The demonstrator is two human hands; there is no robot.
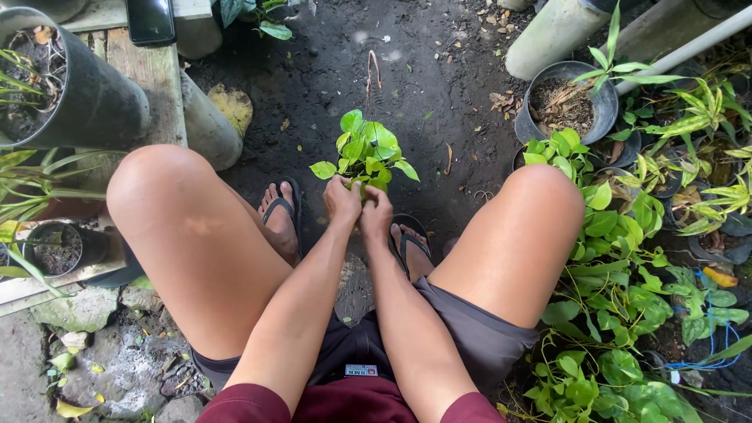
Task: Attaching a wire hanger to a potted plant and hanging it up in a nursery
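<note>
I am squatting over dark soil, knees apart, feet in black flip-flops. A small green leafy plant (366, 151) stands on the ground between my feet. My left hand (341, 200) and my right hand (377, 213) are pressed together at its base, fingers curled around the lower stems. What lies under the hands is hidden, so I cannot tell if a pot is there.
A large black pot (94, 94) stands at far left by a wooden plank (149, 74), with a small black pot (59, 249) below. At right a black pot of soil (565, 102), pale pipes (552, 35) and several leafy potted plants (619, 258) crowd the ground.
</note>
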